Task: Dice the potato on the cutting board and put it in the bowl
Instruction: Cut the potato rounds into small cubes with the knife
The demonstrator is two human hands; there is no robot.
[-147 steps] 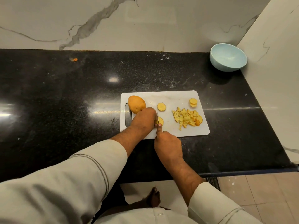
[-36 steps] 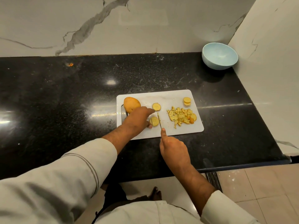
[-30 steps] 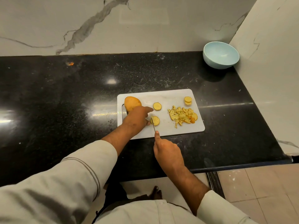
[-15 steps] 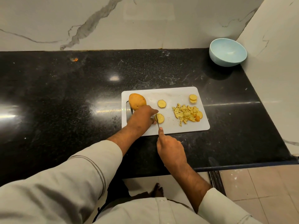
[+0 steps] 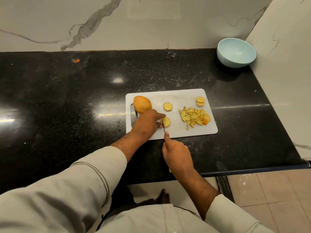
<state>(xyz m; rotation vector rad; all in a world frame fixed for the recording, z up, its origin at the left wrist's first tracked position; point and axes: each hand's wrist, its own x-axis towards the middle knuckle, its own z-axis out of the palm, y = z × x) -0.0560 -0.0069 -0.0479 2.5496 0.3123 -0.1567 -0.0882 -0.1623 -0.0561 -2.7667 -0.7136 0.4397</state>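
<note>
Black polished countertop (image 5: pixel 67 101) under a veined marble wall (image 5: pixel 117 22) frames the scene from the head view, with a white cutting board (image 5: pixel 185 132) lying near the front edge. On it, the left hand (image 5: pixel 148 122) presses a round potato slice (image 5: pixel 166 121) flat with extended fingers, while the right hand (image 5: pixel 176 152) is closed round the handle of a knife (image 5: pixel 164 127), forefinger laid along the blade's back.

A second ago the blade stood clear to the right of that slice; now it has come back over the slice's left part, beside the steadying fingertips, and another cut appears to be under way.

Further back on the board sits the uncut part of the potato (image 5: pixel 142 104), skin on. A second loose slice (image 5: pixel 167 106) lies just beyond the one being cut, two stacked slices (image 5: pixel 200 100) rest near the far right corner, and a heap of diced pieces (image 5: pixel 193 116) spreads across the right half.

Pale blue, the bowl (image 5: pixel 236 52) stands well apart in the back right corner against the wall, with no potato showing inside. Judging from this, dicing is roughly midway: several slices and a large piece remain before anything moves to the bowl.
</note>
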